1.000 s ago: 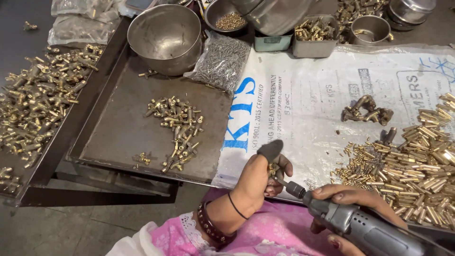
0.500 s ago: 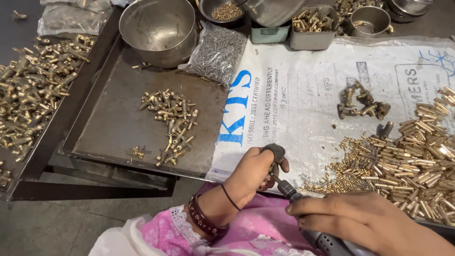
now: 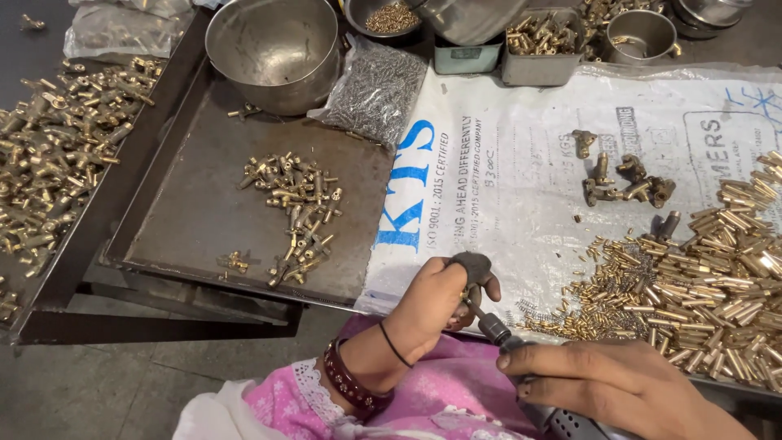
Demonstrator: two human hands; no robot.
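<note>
My left hand (image 3: 440, 300), with a dark cap on the thumb, pinches a small brass part (image 3: 470, 295) near my lap. The tip of a grey power screwdriver (image 3: 505, 336) presses into that part. My right hand (image 3: 619, 383) grips the screwdriver's body at the lower right. A big heap of brass tubes and small pieces (image 3: 700, 285) lies on the white printed sack (image 3: 521, 179) just right of my hands. Assembled brass parts (image 3: 297, 212) lie in a loose pile on the dark metal tray (image 3: 195, 220) to the left.
A steel bowl (image 3: 273, 49) stands at the tray's far end beside a plastic bag of small screws (image 3: 371, 94). Several dark brass fittings (image 3: 623, 183) lie on the sack. Bins and cups of parts (image 3: 542, 41) line the back. More brass fittings (image 3: 53, 163) cover the far left.
My right hand has slid forward along the screwdriver, and the tool now sits closer under my left hand. The view has shifted slightly left and down.
</note>
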